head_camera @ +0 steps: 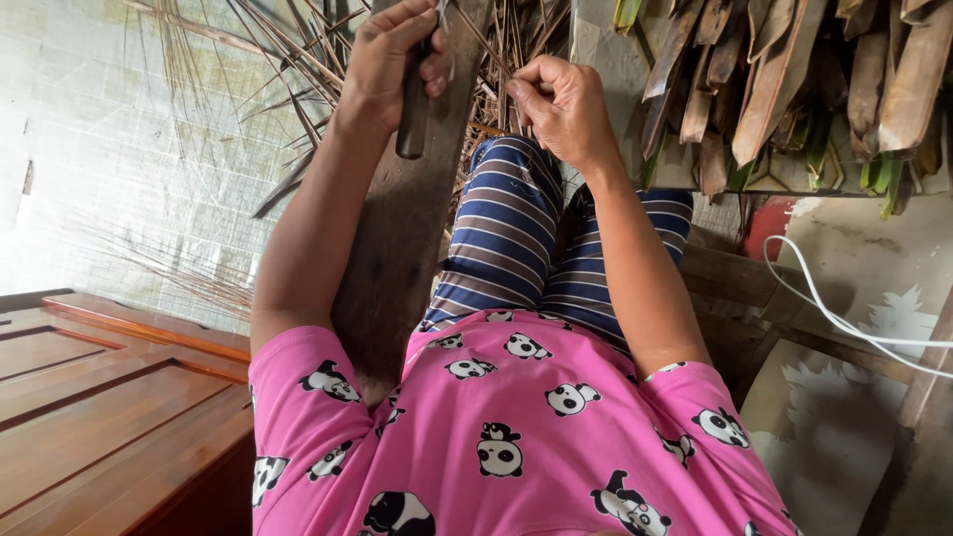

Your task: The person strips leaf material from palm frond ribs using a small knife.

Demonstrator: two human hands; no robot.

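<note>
The left hand (pixel 392 60) has its grip closed around a dark knife handle (pixel 412 109) over the long wooden plank (pixel 397 238), the right hand (pixel 561 99) pinches a thin leaf rib (pixel 496 45), and I judge much remains, because many dry palm leaves (pixel 794 79) wait nearby.

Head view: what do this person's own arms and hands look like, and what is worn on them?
Both arms are bare from the short sleeves down. The sleeves belong to a bright pink top printed with black-and-white panda figures. The left hand and right hand are ungloved, with no visible rings, watch or bracelets.
</note>
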